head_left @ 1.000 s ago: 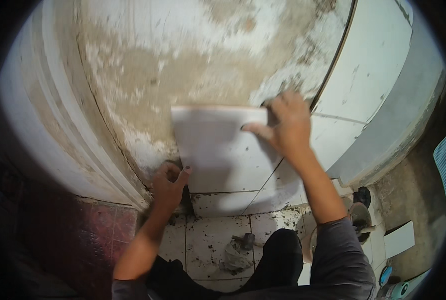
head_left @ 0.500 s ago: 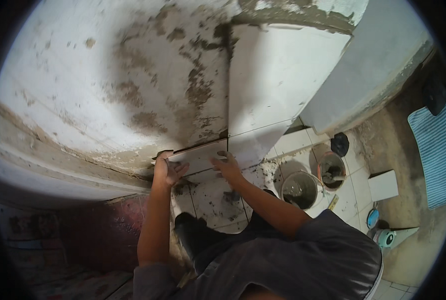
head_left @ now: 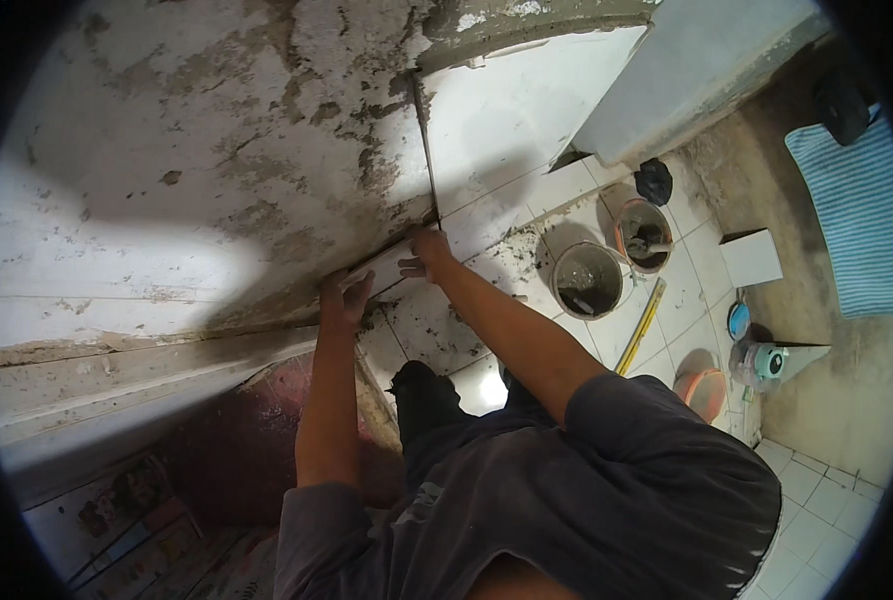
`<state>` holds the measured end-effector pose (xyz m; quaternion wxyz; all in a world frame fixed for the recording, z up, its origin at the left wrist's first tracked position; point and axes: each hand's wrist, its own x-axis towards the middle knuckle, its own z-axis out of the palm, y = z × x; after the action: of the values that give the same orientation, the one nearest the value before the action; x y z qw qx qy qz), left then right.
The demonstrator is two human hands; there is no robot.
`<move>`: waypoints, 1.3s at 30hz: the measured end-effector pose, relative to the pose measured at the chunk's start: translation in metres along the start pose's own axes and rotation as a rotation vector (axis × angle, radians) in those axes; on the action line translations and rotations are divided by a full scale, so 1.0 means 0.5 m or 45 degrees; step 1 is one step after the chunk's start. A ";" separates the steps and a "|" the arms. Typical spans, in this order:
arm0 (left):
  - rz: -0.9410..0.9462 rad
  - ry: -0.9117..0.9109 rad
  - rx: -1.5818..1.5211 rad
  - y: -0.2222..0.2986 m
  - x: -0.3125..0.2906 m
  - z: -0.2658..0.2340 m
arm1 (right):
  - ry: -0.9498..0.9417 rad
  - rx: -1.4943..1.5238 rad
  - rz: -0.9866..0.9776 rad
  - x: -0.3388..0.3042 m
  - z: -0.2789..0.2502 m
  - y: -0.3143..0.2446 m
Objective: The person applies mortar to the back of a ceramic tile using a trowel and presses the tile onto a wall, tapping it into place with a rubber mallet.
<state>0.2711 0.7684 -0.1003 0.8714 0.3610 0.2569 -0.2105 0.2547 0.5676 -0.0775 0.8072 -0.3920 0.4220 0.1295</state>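
Observation:
A narrow white wall tile stands low against the wall, just above the floor, its face partly in shadow. My left hand grips its left end, thumb apart from the fingers. At the tile's upper right corner, my right hand has its fingers over the top edge and its thumb lower, on the face. Right of that corner the wall carries large white tiles. Above my hands the bare wall is patchy, with brown mortar showing.
Two mortar buckets, one grey and one orange-rimmed, stand on the tiled floor to the right. Near them lie a yellow level, a black bag and a loose white tile. An orange bowl and a water jug are farther right.
My right hand has moved from the tile's face up to its upper right corner. My left hand stays at the left end. The view has shifted, bringing the orange bowl into sight.

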 end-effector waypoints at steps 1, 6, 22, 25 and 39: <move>-0.023 0.047 -0.022 -0.004 0.008 -0.010 | 0.033 0.012 -0.022 0.001 0.002 -0.002; 0.174 -0.176 0.434 -0.013 0.051 -0.042 | -0.150 0.049 -0.201 0.001 0.003 -0.007; -0.119 0.114 -0.144 -0.011 0.036 -0.007 | -0.047 0.005 -0.280 -0.018 0.007 -0.015; -0.096 0.022 -0.068 -0.010 0.032 -0.008 | -0.024 0.010 -0.284 -0.017 0.009 -0.016; -0.133 0.193 -0.166 -0.024 0.000 -0.006 | 0.136 -0.088 -0.219 -0.006 -0.015 0.026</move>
<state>0.2639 0.7628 -0.1083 0.8590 0.3047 0.3535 -0.2105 0.2413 0.5710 -0.0847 0.7778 -0.4605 0.4245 0.0532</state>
